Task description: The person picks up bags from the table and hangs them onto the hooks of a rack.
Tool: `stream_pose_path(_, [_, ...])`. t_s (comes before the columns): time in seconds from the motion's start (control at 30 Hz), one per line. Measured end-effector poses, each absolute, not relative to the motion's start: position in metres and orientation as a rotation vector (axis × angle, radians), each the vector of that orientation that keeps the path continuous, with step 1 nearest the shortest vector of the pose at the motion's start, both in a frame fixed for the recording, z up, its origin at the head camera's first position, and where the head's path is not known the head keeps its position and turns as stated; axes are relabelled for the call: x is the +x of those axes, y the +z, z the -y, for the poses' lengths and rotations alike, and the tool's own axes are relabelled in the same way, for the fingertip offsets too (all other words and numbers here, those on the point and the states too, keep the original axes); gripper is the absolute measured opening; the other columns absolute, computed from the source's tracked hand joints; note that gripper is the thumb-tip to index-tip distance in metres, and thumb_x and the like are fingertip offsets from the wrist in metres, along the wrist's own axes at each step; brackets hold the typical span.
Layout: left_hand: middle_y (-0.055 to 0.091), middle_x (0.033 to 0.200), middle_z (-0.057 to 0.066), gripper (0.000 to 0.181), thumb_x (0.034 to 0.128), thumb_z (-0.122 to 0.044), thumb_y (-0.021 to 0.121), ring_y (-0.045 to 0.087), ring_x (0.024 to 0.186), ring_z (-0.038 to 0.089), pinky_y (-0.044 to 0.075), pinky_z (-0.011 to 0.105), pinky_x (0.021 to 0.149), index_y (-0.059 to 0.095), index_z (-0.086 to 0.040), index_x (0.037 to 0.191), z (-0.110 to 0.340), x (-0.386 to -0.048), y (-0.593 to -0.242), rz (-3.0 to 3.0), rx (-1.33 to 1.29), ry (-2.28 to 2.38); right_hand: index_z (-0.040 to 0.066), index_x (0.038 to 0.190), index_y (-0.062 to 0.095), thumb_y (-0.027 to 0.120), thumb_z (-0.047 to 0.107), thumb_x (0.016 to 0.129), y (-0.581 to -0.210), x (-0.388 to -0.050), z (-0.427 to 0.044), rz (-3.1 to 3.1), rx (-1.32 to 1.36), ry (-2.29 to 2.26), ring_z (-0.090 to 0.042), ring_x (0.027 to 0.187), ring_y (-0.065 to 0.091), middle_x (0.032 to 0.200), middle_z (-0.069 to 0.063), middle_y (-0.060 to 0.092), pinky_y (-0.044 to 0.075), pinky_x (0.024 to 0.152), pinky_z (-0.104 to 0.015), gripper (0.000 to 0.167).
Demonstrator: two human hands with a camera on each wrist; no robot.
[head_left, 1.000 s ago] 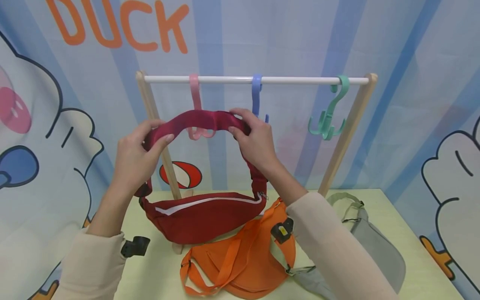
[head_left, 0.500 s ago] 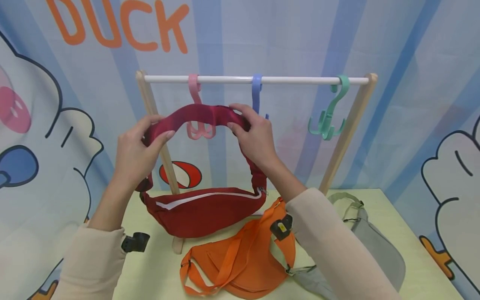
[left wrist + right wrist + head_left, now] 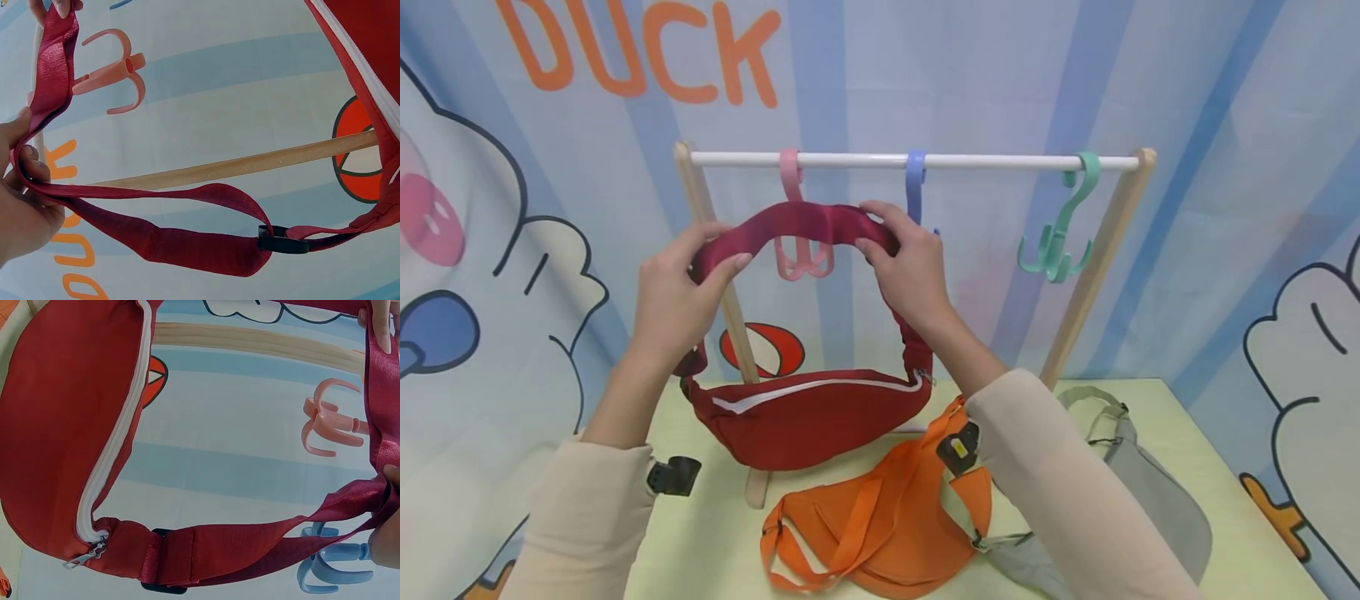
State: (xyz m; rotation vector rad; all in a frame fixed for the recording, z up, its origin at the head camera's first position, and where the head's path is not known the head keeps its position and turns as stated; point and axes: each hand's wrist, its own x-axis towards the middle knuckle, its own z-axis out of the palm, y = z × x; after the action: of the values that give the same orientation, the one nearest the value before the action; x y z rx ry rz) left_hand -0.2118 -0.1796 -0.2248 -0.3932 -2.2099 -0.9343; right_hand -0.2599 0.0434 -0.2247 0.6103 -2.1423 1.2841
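A red waist bag (image 3: 820,421) with a white zipper hangs by its dark red strap (image 3: 797,221), held up between both hands. My left hand (image 3: 673,296) grips the strap's left side, thumb in front and fingers behind. On the right side, my right hand (image 3: 910,267) pinches the strap between thumb and fingers. Just behind the raised strap, a pink hook (image 3: 790,177) hangs from the white rod (image 3: 857,160). In the left wrist view a black buckle (image 3: 282,240) joins strap and bag. A zipper pull (image 3: 84,556) shows in the right wrist view.
The wooden-legged rack also carries a blue hook (image 3: 914,187), partly behind my right hand, and a green hook (image 3: 1058,225). An orange bag (image 3: 880,525) and a grey bag (image 3: 1157,492) lie on the pale table (image 3: 700,550). A printed backdrop stands behind.
Both hands have raised the red waist bag a little, and its strap now crosses higher in front of the pink hook. The orange and grey bags have stayed put.
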Motion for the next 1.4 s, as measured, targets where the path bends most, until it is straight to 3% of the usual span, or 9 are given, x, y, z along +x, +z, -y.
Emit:
stream_pose_path(0.27, [0.062,0.086,0.017,0.032,0.0866,-0.019,0.064,0.05,0.068,0.023,0.037,0.024,0.059,0.059,-0.004,0.115,0.178,-0.2136,-0.2236,2.203,-0.398,-0.932,0.008,0.121,0.058,0.062,0.009,0.087,-0.2242,-0.2624,-0.0405,2.165,0.549,1.3,-0.022,0.082,0.059,0.104,-0.014,0.064,0.049,0.07,-0.03,0.035])
stream_pose_path(0.53, [0.062,0.09,0.018,0.033,0.0869,-0.02,0.063,0.052,0.071,0.025,0.038,0.03,0.062,0.059,-0.004,0.116,0.1768,-0.2155,-0.2241,2.214,-0.395,-0.943,0.008,0.124,0.056,0.061,0.01,0.087,-0.2259,-0.2646,-0.0379,2.183,0.515,1.318,-0.023,0.09,0.058,0.11,-0.013,0.062,0.049,0.075,-0.03,0.037])
stream_pose_path(0.73, [0.062,0.093,0.019,0.033,0.0868,-0.019,0.063,0.053,0.074,0.027,0.041,0.035,0.065,0.058,-0.003,0.116,0.1768,-0.2168,-0.2256,2.22,-0.393,-0.952,0.007,0.123,0.056,0.061,0.008,0.087,-0.2274,-0.265,-0.0368,2.172,0.523,1.305,-0.024,0.09,0.059,0.112,-0.013,0.062,0.049,0.075,-0.031,0.036])
stream_pose_path(1.4, [0.061,0.091,0.019,0.033,0.0866,-0.017,0.063,0.052,0.073,0.027,0.041,0.035,0.064,0.059,-0.002,0.115,0.179,-0.2192,-0.2311,2.224,-0.398,-0.939,0.005,0.122,0.057,0.059,0.009,0.089,-0.2315,-0.267,-0.0367,2.173,0.519,1.272,-0.023,0.087,0.059,0.11,-0.014,0.062,0.049,0.074,-0.03,0.033])
